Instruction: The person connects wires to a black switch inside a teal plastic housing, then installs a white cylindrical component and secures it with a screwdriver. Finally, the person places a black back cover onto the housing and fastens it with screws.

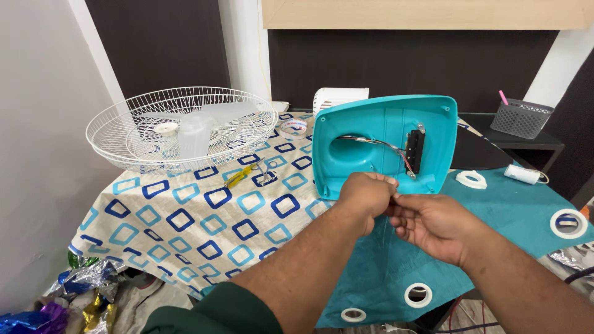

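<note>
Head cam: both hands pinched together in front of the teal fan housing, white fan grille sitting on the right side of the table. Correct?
Not quite. In the head view the white fan grille sits on the left side of the table, on the patterned cloth, not the right. The rest holds: the left hand and right hand meet, fingers pinched together, in front of the teal fan housing.

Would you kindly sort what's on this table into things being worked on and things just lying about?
In use:
left hand
right hand
teal fan housing
its wires

Lying about:
fan grille
fan blade
yellow-handled tool
tape roll
grey basket
</note>
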